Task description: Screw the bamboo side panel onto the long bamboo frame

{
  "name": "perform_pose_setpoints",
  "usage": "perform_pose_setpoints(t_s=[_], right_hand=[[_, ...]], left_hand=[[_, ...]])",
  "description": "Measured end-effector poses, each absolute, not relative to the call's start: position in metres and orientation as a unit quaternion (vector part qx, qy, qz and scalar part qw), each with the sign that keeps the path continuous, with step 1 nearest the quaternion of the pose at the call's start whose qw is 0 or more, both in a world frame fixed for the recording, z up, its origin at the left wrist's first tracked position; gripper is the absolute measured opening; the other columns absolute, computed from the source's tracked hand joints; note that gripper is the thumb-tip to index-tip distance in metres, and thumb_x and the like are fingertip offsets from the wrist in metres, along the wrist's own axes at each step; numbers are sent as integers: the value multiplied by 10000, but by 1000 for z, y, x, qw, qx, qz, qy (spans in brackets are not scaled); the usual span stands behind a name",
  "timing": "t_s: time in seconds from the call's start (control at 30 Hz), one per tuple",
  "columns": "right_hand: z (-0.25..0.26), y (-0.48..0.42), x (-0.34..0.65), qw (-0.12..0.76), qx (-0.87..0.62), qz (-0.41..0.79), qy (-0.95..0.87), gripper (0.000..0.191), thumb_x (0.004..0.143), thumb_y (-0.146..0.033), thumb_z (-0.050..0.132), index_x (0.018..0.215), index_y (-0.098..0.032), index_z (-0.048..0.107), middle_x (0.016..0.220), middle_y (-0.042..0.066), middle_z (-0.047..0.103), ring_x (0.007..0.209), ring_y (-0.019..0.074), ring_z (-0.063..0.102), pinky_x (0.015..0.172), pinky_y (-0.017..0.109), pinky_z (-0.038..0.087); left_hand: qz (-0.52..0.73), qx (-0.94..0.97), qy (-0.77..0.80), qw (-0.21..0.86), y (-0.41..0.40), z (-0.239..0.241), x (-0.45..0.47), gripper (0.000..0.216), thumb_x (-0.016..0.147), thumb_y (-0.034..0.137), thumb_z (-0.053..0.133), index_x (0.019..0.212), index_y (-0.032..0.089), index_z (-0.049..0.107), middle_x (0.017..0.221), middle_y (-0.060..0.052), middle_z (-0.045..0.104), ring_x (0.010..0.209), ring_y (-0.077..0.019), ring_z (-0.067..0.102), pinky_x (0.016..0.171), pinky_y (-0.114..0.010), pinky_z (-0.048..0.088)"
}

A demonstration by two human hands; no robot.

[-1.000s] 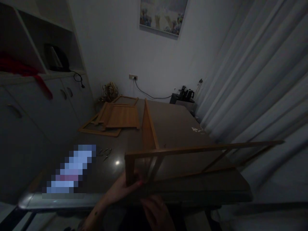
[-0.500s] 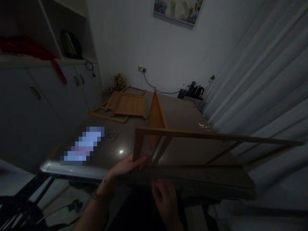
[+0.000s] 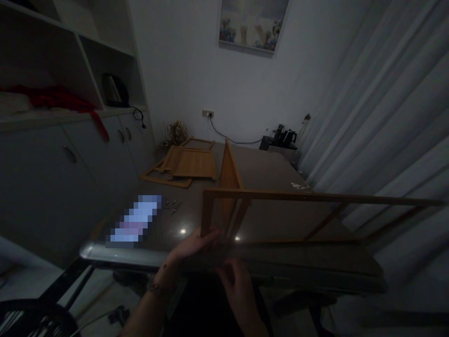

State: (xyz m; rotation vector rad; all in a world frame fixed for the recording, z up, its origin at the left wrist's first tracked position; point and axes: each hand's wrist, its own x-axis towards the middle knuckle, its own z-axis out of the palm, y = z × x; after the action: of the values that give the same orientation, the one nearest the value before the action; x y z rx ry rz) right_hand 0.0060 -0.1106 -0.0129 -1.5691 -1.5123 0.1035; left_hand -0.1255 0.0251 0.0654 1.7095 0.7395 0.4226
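A long wooden frame [image 3: 315, 196] stands on edge along the near side of a dark table [image 3: 266, 173]. An upright wooden panel [image 3: 229, 173] meets it near its left end. My left hand [image 3: 194, 243] is wrapped round the frame's lower left corner. My right hand [image 3: 236, 283] is just below the table's front edge, under the same corner, with its fingers curled; whether they hold anything is hidden in the dark.
Flat wooden panels [image 3: 185, 164] lie stacked at the table's far left. Several small screws [image 3: 171, 204] lie beside a blurred bright object [image 3: 135, 222]. Cabinets [image 3: 70, 178] and shelves with a kettle [image 3: 114, 91] stand on the left, curtains [image 3: 386, 117] on the right.
The view has shifted a little, so the table sits slightly further right and lower. My right hand has risen closer to the frame's corner. My left hand keeps its grip.
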Motion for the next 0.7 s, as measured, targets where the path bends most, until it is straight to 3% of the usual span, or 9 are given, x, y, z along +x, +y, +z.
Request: perform_pose_setpoints(t_s=[0.17, 0.33, 0.47, 0.6, 0.63, 0.7], right_hand=[[-23, -110, 8, 500, -605, 74, -615, 303, 930, -365, 501, 1204, -238, 503, 1066, 55, 654, 951, 177, 642, 821, 293, 531], [-14, -110, 13, 455, -586, 75, -667, 195, 950, -297, 469, 1089, -288, 606, 1022, 23, 657, 959, 179, 622, 851, 313, 512], [-9, -111, 17, 442, -587, 65, -675, 175, 941, -289, 489, 1057, -283, 621, 967, 15, 668, 911, 187, 621, 817, 321, 513], [-7, -111, 18, 426, -592, 37, -683, 162, 935, -275, 501, 1035, -272, 628, 947, 16, 680, 890, 201, 619, 811, 347, 502], [-6, -111, 18, 422, -591, 30, -687, 161, 935, -269, 501, 1036, -269, 627, 945, 16, 683, 885, 203, 620, 813, 353, 498], [-5, -110, 18, 416, -587, 20, -694, 162, 936, -263, 498, 1037, -264, 624, 936, 16, 685, 872, 206, 620, 807, 357, 493]], left_hand=[[185, 734, 307, 577, 25, 63, -126, 521, 816, 646, 404, 664, 158, 505, 550, 46, 412, 497, -82, 373, 468, -213, 297], [229, 753, 265, 557, 27, 59, -128, 468, 800, 620, 472, 780, 158, 546, 656, 15, 520, 572, -102, 466, 518, -217, 385], [364, 752, 252, 489, 35, 67, -139, 596, 739, 699, 477, 1038, 184, 497, 961, -73, 565, 877, -202, 552, 772, -336, 471], [519, 735, 235, 368, 31, 125, -150, 745, 675, 694, 561, 1242, 278, 315, 1289, -100, 398, 1196, -261, 413, 997, -428, 365], [553, 761, 214, 262, 27, 147, -149, 777, 634, 678, 616, 1236, 265, 349, 1292, -112, 406, 1213, -286, 407, 988, -447, 379], [490, 841, 213, 79, 17, 190, -141, 803, 591, 637, 694, 1247, 259, 426, 1379, -117, 384, 1263, -314, 379, 1032, -478, 340]])
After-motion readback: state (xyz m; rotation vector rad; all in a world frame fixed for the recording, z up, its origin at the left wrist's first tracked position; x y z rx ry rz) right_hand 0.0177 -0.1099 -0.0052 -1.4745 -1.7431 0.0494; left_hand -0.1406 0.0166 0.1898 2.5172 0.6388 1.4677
